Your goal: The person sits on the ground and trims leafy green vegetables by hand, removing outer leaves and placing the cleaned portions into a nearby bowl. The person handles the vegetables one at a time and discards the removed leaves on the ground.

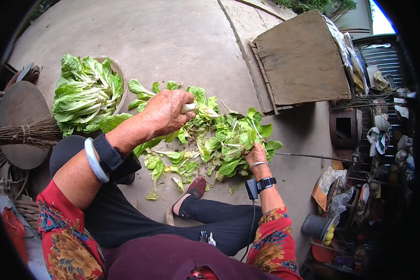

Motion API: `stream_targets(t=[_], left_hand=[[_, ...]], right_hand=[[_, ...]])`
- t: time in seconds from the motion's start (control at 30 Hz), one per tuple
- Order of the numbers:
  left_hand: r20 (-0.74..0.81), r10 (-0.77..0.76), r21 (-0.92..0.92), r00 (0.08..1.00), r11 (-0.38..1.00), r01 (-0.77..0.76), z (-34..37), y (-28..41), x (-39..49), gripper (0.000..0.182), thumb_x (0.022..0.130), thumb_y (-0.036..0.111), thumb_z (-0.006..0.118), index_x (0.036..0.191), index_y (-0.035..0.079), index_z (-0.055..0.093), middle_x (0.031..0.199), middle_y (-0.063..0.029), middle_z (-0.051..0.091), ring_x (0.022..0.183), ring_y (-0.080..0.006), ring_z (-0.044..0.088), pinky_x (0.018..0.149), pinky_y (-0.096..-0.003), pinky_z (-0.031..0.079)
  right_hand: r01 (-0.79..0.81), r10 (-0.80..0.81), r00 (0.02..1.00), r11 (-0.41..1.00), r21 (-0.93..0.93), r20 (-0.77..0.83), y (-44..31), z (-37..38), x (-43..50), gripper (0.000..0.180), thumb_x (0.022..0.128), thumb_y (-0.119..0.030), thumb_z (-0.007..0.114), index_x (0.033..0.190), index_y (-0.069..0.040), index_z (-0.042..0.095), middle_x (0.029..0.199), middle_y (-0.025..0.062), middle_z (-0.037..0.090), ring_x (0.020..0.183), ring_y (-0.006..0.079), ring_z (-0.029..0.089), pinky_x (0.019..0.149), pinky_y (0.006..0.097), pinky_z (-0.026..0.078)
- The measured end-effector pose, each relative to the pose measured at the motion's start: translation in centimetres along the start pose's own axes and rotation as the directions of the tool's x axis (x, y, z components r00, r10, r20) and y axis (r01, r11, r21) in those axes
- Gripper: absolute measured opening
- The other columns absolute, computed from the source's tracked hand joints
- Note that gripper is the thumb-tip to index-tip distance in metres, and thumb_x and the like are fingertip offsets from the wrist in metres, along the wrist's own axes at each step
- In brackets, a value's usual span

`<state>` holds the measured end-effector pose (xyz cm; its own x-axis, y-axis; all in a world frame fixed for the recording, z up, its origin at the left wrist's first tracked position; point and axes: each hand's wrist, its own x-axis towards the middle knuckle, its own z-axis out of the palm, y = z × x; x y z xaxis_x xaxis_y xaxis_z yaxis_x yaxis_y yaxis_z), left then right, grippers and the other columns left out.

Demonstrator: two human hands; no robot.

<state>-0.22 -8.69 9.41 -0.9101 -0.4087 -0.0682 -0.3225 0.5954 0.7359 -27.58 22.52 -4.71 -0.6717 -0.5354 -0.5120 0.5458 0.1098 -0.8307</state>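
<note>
My left hand (167,111) is closed around the white stem base of a leafy green vegetable (189,108), whose leaves trail down below the forearm. My right hand (256,154) is at the right side of a heap of loose green leaves (231,140) on the concrete ground; leaves cover its fingertips, so its grip cannot be made out. Limp and yellowish leaves (176,162) lie scattered around my shoe. At the left, a round woven basket (121,75) holds a stack of leafy greens (85,94) with white stems.
A twig broom (24,133) lies across a round board (19,101) at the left. A wooden board (301,59) stands at the upper right. A dark bucket (314,225), plastic bags (336,178) and a thin rod (311,155) are on the right.
</note>
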Motion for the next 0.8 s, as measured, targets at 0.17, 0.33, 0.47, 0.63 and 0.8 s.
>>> stream_targets(t=[0.17,0.33,0.47,0.63,0.8], left_hand=[[0.029,-0.031,-0.056,0.999,0.998,0.033,0.0,0.0,0.1,0.022,0.083,0.022,0.065,0.091,0.002,0.061,0.078,-0.0189,0.064,0.078,-0.0358,0.064,0.069,-0.0448,0.049],[-0.011,0.014,-0.036,1.000,0.999,-0.014,0.2,-0.2,0.0,0.023,0.082,0.023,0.064,0.091,0.002,0.062,0.079,-0.0210,0.064,0.081,-0.0391,0.064,0.071,-0.0474,0.049],[0.020,-0.018,-0.028,1.000,0.999,0.019,0.3,-0.4,0.1,0.023,0.082,0.023,0.065,0.090,0.002,0.062,0.078,-0.0212,0.064,0.081,-0.0389,0.064,0.071,-0.0475,0.049],[0.031,0.023,-0.001,0.999,1.000,-0.023,0.6,-0.2,0.2,0.023,0.082,0.021,0.065,0.087,-0.001,0.059,0.076,-0.0209,0.061,0.076,-0.0387,0.062,0.066,-0.0458,0.046],[0.069,0.010,0.002,0.998,1.000,-0.010,0.9,0.3,0.4,0.023,0.082,0.021,0.065,0.086,-0.001,0.059,0.075,-0.0209,0.061,0.075,-0.0381,0.062,0.067,-0.0450,0.046]], right_hand=[[0.223,-0.229,0.973,0.964,-0.142,-0.027,-3.9,0.6,-0.8,0.024,0.090,-0.015,0.057,0.110,-0.003,0.053,0.100,0.0101,0.064,0.078,0.0226,0.065,0.061,0.0355,0.057],[0.422,-0.597,0.801,0.613,-0.668,-0.042,-5.6,-0.8,0.0,0.014,0.086,-0.013,0.057,0.091,0.000,0.053,0.073,0.0093,0.062,0.065,0.0228,0.064,0.056,0.0341,0.053],[0.296,-0.673,0.701,-0.023,-0.955,0.234,-1.7,-4.0,0.7,0.026,0.073,-0.012,0.060,0.095,0.002,0.056,0.077,0.0224,0.061,0.070,0.0404,0.060,0.066,0.0424,0.049],[0.026,-0.305,0.946,-0.261,-0.965,0.108,3.1,-9.5,-0.2,0.035,0.068,-0.008,0.060,0.102,0.000,0.058,0.109,0.0211,0.053,0.096,0.0431,0.056,0.080,0.0478,0.049],[0.038,-0.180,0.976,-0.416,-0.909,0.123,3.0,-8.7,0.0,0.035,0.068,-0.014,0.065,0.099,0.000,0.059,0.107,0.0217,0.050,0.100,0.0410,0.053,0.082,0.0475,0.047]])
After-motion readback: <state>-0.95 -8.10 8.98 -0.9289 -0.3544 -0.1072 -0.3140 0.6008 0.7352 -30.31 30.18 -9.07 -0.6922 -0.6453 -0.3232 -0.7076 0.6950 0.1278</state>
